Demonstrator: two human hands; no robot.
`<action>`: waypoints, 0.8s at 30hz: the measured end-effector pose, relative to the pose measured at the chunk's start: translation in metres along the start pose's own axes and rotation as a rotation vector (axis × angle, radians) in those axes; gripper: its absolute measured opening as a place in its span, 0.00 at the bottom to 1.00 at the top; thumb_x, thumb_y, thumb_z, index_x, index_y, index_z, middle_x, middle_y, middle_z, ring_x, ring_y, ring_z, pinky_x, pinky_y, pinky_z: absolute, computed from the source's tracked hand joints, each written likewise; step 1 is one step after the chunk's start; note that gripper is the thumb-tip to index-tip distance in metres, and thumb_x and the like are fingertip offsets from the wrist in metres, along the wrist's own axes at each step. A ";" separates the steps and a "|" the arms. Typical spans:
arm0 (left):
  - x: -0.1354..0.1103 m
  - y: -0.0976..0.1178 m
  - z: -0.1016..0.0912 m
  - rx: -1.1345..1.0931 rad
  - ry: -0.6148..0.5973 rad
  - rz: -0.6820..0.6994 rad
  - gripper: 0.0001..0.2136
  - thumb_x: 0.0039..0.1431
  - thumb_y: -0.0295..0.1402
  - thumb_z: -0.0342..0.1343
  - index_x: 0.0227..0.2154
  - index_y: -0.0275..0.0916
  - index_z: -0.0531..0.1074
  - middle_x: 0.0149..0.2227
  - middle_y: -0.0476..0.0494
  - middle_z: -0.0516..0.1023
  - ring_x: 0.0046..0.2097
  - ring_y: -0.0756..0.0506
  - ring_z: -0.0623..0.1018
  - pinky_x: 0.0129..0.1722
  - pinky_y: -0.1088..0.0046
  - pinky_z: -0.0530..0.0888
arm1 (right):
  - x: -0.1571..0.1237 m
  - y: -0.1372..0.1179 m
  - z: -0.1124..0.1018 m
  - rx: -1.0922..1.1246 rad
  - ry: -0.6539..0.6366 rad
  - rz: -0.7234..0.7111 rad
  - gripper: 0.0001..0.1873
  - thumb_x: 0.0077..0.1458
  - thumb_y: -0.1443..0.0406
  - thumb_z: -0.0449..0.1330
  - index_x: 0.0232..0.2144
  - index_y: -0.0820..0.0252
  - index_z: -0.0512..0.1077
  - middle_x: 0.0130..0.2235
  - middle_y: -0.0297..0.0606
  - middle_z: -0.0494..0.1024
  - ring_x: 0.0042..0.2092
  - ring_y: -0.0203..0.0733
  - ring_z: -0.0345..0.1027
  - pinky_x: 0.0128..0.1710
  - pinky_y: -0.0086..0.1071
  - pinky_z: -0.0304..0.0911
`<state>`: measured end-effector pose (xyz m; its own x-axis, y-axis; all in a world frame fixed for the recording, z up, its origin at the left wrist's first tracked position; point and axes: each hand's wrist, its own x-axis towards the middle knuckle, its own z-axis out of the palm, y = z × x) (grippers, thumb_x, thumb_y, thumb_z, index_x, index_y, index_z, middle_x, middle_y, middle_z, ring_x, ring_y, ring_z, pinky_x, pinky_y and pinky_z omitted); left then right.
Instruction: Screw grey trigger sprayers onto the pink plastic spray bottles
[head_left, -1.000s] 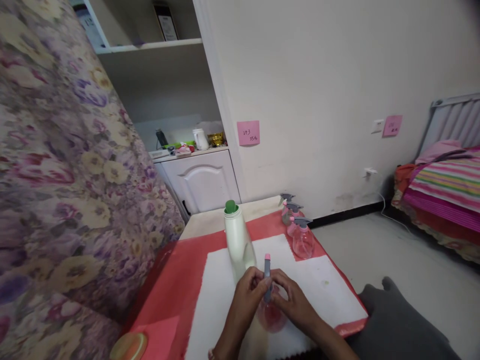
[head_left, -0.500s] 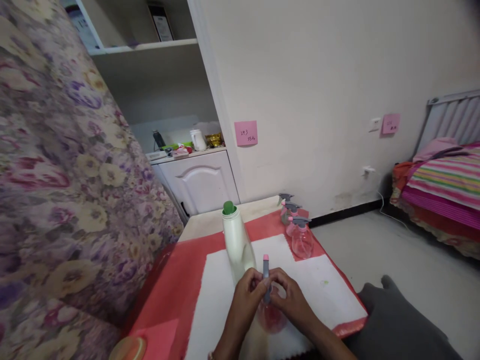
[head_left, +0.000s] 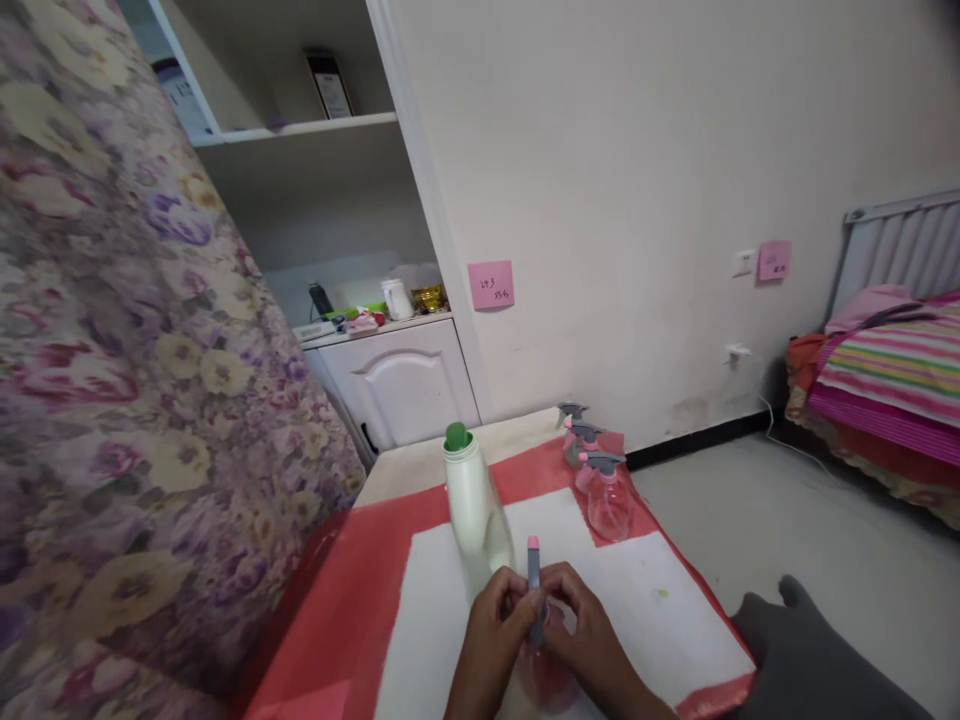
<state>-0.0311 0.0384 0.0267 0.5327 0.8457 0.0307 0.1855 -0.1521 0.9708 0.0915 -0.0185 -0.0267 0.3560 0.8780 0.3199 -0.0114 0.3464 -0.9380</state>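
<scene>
A small pink spray bottle (head_left: 546, 672) stands on the white sheet (head_left: 637, 590) near the table's front. My left hand (head_left: 495, 625) and my right hand (head_left: 581, 630) both close around its grey trigger head (head_left: 534, 585), whose pink nozzle tip points up. Right behind my hands stands a tall white bottle with a green cap (head_left: 472, 505). The pink bottle's body is partly hidden by my fingers.
Three more pink spray bottles (head_left: 604, 490) stand in a row at the table's far right on the red cloth (head_left: 352, 570). A floral curtain (head_left: 127, 380) hangs at the left, a white cabinet (head_left: 397, 370) behind, a bed (head_left: 885, 390) at right, a grey cushion (head_left: 817, 660) nearby.
The view has tilted up slightly, so the table and my hands sit lower in frame. My hands keep the same hold on the spray head.
</scene>
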 end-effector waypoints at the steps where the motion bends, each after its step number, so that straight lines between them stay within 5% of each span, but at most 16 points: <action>1: 0.000 0.000 0.000 -0.005 -0.006 0.001 0.18 0.50 0.50 0.60 0.24 0.40 0.63 0.23 0.53 0.67 0.29 0.48 0.68 0.31 0.72 0.64 | 0.000 -0.001 0.000 0.017 -0.022 -0.010 0.08 0.50 0.61 0.64 0.33 0.56 0.71 0.38 0.37 0.74 0.42 0.47 0.71 0.44 0.38 0.66; 6: 0.001 -0.004 0.001 -0.009 -0.001 0.006 0.18 0.50 0.49 0.60 0.23 0.40 0.63 0.23 0.54 0.66 0.29 0.48 0.67 0.32 0.72 0.64 | 0.002 -0.006 -0.008 0.083 -0.244 -0.046 0.10 0.55 0.58 0.60 0.37 0.57 0.73 0.41 0.39 0.76 0.46 0.49 0.70 0.49 0.39 0.65; 11: 0.002 -0.010 0.000 0.006 0.008 0.007 0.19 0.49 0.51 0.60 0.24 0.40 0.63 0.23 0.54 0.64 0.29 0.49 0.66 0.30 0.73 0.62 | 0.002 0.003 -0.003 0.059 -0.101 0.056 0.11 0.51 0.57 0.64 0.32 0.57 0.70 0.34 0.35 0.75 0.41 0.47 0.71 0.43 0.36 0.66; 16: 0.000 -0.009 0.001 0.026 0.012 0.013 0.20 0.48 0.52 0.59 0.24 0.40 0.63 0.24 0.54 0.64 0.30 0.49 0.65 0.31 0.72 0.62 | 0.001 0.002 -0.005 0.043 -0.252 -0.042 0.13 0.55 0.55 0.59 0.38 0.57 0.71 0.42 0.41 0.76 0.47 0.50 0.70 0.49 0.40 0.64; 21: -0.002 -0.003 0.004 0.005 0.023 -0.009 0.21 0.48 0.52 0.59 0.23 0.41 0.61 0.23 0.55 0.61 0.28 0.50 0.63 0.30 0.73 0.60 | 0.001 0.012 -0.002 0.048 -0.113 0.000 0.13 0.51 0.55 0.63 0.31 0.56 0.69 0.37 0.37 0.75 0.42 0.48 0.71 0.45 0.37 0.65; 24: -0.002 -0.003 0.004 0.012 0.034 -0.007 0.20 0.48 0.51 0.60 0.23 0.41 0.62 0.23 0.55 0.63 0.29 0.49 0.64 0.30 0.72 0.61 | 0.000 0.011 -0.001 0.049 -0.129 -0.001 0.12 0.53 0.55 0.62 0.36 0.55 0.69 0.38 0.37 0.75 0.44 0.48 0.71 0.46 0.37 0.66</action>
<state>-0.0295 0.0351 0.0228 0.5026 0.8639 0.0318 0.1992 -0.1516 0.9682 0.0925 -0.0157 -0.0370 0.2333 0.9118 0.3379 -0.0578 0.3599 -0.9312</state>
